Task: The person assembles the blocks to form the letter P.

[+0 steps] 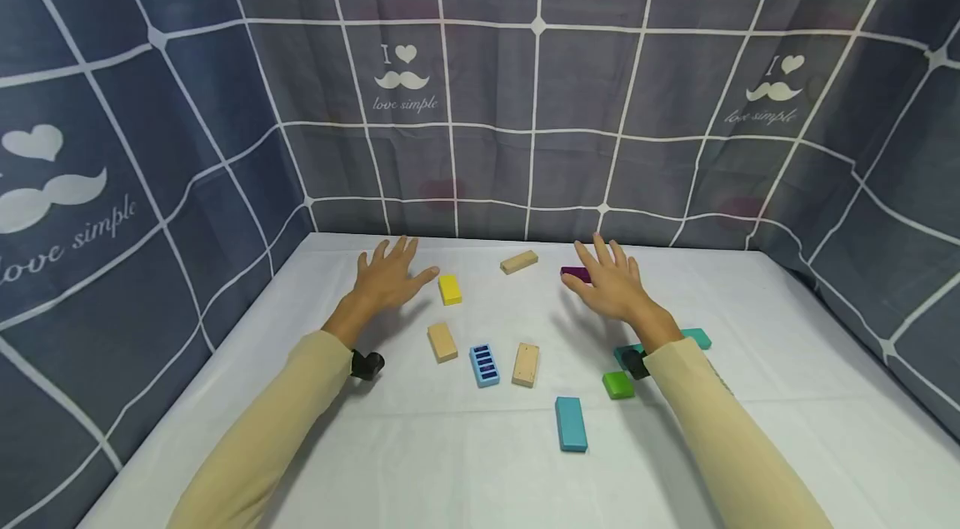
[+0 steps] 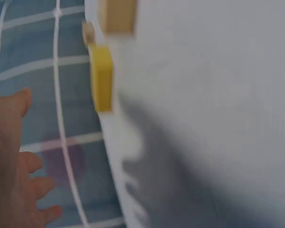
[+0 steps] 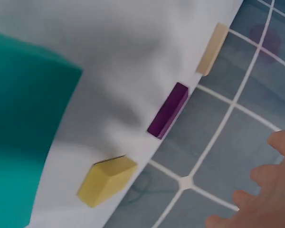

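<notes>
Both hands are held spread and flat above the white surface (image 1: 787, 329), nothing gripped — the left hand (image 1: 387, 281) just left of the yellow block (image 1: 450, 289), the right hand (image 1: 611, 283) well right of it, beside the purple block (image 1: 573, 272). Judging by the scatter, no block has been gathered or stacked — all are left loose.

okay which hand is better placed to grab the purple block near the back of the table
Probably the right hand: its open fingers hover right beside the purple block, while the left hand is across the table by the yellow block.
</notes>
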Motion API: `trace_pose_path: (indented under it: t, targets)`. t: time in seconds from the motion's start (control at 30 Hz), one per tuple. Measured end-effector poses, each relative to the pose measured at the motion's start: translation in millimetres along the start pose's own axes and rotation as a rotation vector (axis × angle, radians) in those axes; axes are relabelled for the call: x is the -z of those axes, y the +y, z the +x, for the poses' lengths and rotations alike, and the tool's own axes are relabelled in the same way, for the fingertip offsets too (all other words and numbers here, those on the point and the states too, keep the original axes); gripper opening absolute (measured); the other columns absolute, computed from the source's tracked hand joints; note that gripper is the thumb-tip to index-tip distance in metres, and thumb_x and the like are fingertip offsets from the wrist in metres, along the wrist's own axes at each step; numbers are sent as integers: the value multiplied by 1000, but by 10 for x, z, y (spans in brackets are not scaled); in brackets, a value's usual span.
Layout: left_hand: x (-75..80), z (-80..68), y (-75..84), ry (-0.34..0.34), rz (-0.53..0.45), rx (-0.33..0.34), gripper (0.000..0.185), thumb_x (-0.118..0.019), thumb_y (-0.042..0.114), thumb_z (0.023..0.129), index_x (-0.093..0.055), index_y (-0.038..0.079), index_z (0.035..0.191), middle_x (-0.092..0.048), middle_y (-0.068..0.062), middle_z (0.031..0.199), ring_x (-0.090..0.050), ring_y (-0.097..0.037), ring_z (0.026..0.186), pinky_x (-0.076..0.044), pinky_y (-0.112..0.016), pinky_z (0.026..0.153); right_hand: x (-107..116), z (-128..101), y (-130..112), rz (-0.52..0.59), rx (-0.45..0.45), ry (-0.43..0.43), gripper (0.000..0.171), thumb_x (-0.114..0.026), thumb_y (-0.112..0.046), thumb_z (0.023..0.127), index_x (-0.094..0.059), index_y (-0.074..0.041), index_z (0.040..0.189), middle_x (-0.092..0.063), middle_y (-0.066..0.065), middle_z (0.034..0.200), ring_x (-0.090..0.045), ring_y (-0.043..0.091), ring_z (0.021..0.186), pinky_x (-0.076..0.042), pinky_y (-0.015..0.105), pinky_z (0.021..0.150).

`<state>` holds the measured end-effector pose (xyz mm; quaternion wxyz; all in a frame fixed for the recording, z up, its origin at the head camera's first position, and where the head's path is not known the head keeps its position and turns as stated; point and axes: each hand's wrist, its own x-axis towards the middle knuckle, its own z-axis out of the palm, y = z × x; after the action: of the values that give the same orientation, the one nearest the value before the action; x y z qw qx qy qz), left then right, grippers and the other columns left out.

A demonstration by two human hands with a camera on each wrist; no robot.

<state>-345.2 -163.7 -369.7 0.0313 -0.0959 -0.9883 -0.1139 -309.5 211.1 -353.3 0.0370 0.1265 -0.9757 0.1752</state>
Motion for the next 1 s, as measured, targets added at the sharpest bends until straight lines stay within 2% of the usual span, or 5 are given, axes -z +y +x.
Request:
trace_pose_path:
  t: [0.13,0.3,0.5,0.7,1.0]
  targets:
    - [31,-121,256,43,-31,-107,84,-39,67,96,-25,11,157,-26,-12,161,-21,-39,144,-14,-64,111,13,-71,-88,17,72,58,76,-50,-49,99,-25,-6,156,-14,26,160,-6,47,145,-1,65,112]
    - [27,-352,566,90,-133,-315,74,-55,58,95,-44,8,149,-51,-10,145,-45,-35,131,-32,-57,106,4,-225,-197,79,127,140,74,-59,-48,96,-37,-4,152,-42,27,138,-30,43,131,-28,61,105]
    - [-70,-613,855,-33,-264,-493,70,-64,55,91,-53,8,143,-61,-10,133,-59,-27,107,-49,-40,88,-8,-494,-326,147,218,174,69,-64,-47,93,-49,-5,146,-50,12,106,-39,30,107,-41,42,79]
    - [-201,-747,981,-121,-334,-532,71,-70,53,87,-55,9,141,-65,-7,119,-55,-22,94,-48,-30,71,-52,-794,-421,192,288,132,62,-67,-44,93,-55,-7,141,-45,-1,92,-40,20,93,-39,33,71]
    - [-298,-853,1094,-166,-331,-562,71,-71,53,87,-54,11,142,-57,0,138,-53,-18,107,-48,-31,86,-123,-1210,-486,202,310,0,65,-62,-56,92,-57,-13,140,-47,-6,95,-38,13,93,-41,27,67]
